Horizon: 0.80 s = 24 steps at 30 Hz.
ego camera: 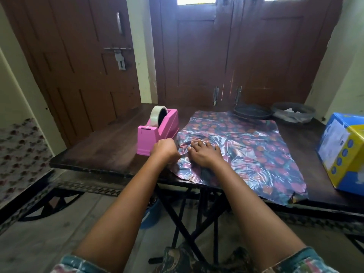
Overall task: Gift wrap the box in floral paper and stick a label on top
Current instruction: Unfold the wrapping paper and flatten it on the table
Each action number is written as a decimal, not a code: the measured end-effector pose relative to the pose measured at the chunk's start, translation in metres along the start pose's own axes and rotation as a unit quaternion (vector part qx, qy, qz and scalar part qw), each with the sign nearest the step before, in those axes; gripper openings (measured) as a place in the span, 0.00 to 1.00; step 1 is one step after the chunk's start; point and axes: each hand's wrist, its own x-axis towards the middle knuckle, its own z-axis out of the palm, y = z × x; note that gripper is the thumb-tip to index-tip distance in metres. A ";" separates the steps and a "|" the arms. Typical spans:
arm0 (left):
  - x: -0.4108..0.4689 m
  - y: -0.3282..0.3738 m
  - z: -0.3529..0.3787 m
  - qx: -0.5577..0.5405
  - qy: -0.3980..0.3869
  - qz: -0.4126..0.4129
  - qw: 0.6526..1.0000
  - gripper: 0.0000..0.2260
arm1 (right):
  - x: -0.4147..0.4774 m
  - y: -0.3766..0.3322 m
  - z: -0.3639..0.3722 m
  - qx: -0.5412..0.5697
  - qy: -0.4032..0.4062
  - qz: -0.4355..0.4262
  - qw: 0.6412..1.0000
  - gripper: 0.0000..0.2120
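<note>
The dark bench (pixel 110 152) carries the floral paper (pixel 256 146), spread flat, with the blue-and-yellow box (pixel 342 154) apart from it at the right end and a pink tape dispenser (pixel 157 133) just beside the paper's left edge. Of the hands, the right hand (pixel 202 154) presses flat on the paper, fingers spread; the left hand (pixel 165 150) is curled at its edge, grip unclear

The floral paper (pixel 246 146) is glossy and crinkled, catching pale glare like film. At its nine o'clock, the tape dispenser (pixel 157 134) is smooth pink plastic and its tape roll (pixel 155 114) is clear and shiny. The table (pixel 110 148) is dark, matt, worn wood. At three o'clock, the box (pixel 344 154) is printed cardboard.
</note>
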 end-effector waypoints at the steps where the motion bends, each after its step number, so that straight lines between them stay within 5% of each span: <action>1: 0.000 0.000 0.000 -0.003 -0.001 0.000 1.000 0.05 | 0.001 0.000 -0.003 0.002 -0.004 0.000 1.000 0.25; 11: 0.002 -0.012 0.001 -0.168 0.033 0.011 0.985 0.03 | 0.013 -0.014 -0.022 -0.099 0.089 -0.005 0.991 0.22; 16: 0.001 -0.020 0.007 -0.225 0.077 -0.001 0.971 0.12 | 0.027 -0.005 -0.011 -0.009 -0.018 -0.061 0.998 0.22; 24: 0.002 -0.020 0.006 -0.146 0.064 0.018 0.987 0.09 | 0.034 -0.001 -0.005 0.006 -0.020 -0.053 0.998 0.22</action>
